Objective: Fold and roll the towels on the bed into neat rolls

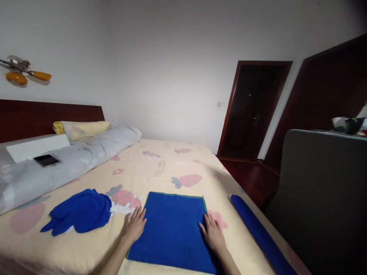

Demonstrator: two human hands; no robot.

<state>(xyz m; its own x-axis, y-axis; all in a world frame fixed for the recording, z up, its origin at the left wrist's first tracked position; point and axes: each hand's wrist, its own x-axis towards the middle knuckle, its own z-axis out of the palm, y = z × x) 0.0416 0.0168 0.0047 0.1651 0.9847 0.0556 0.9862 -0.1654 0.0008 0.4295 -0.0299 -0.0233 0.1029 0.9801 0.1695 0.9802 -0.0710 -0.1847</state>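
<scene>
At far left, a wall lamp with amber shades is fixed above a dark wooden headboard. Below it, a white box sits on a long grey roll of bedding, with a dark-screened phone lying just in front of the box. A yellow patterned pillow is located behind the roll.

On the cream printed bedsheet, a crumpled blue cloth lies in a loose heap, well apart from the phone. To its right is the left hand, palm down; its fingers are open and extended, their tips at the left edge of a flat blue cloth. This cloth lies spread on the bed between the two hands — roughly four-sided, green stitching visible along its far edge, near side partly out of frame.

The right hand is placed at the cloth's right edge, palm down, fingers likewise open, the thumb resting on the fabric. Further right, a long, narrow blue roll lies near the side of the bed — apart from the right hand.

Beyond the bed, a light switch is mounted on the wall beside a dark door. A dark grey panel stands at far right; its full form cannot be determined.
</scene>
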